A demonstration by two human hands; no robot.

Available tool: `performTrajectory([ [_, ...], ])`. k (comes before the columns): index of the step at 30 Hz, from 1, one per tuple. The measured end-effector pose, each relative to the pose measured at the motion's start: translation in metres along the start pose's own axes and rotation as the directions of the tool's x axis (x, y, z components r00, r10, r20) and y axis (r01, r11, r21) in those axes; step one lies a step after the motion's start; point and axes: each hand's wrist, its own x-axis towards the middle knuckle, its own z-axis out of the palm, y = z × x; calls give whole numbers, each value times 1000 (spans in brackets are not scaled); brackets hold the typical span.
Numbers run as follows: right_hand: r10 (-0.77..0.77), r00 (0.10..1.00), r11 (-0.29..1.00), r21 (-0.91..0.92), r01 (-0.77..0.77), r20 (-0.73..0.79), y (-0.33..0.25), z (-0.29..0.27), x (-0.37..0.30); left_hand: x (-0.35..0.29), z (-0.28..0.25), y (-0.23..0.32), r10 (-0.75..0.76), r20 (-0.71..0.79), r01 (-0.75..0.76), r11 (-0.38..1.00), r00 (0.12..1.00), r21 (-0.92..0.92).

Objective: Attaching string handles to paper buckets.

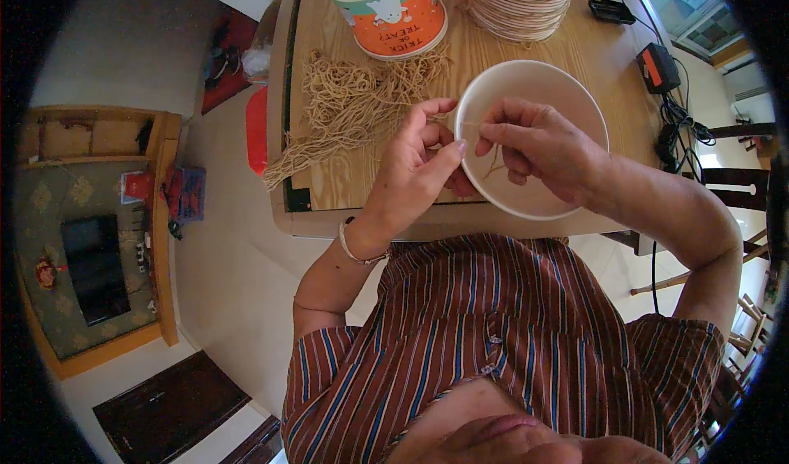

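Note:
A deep white round bucket (567,94) lies with its open mouth toward me at the table's near edge. My left hand (415,160) is at its left rim, thumb against the edge, index finger stretched out and the other fingers curled behind the wall. Inside the mouth, my right hand (546,143) pinches a thin beige string (493,168) between thumb and fingertips. Part of the string dangles in the bucket, and a fine strand runs toward the left rim. Where it meets the rim is too small to tell.
A heap of beige strings (353,94) spreads left of the bucket, partly over the table corner. Behind stand an orange and green printed bucket (394,24) and a tall stack of white rims (526,4). A black and orange box (657,68) with cables sits at the right edge.

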Motion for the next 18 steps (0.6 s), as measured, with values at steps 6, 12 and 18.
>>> performTrajectory([
  [6,18,1000,998,-59,-16,25,-2,1,-1,0,0,0,3,-4,-3,1000,1000,-1],
  [12,25,1000,991,-132,-23,17,-8,5,0,-1,0,-3,27,-13,-26,997,1000,66],
  [18,16,1000,984,-178,-11,27,-9,8,3,-3,-4,-5,1,-19,1,995,1000,98],
])
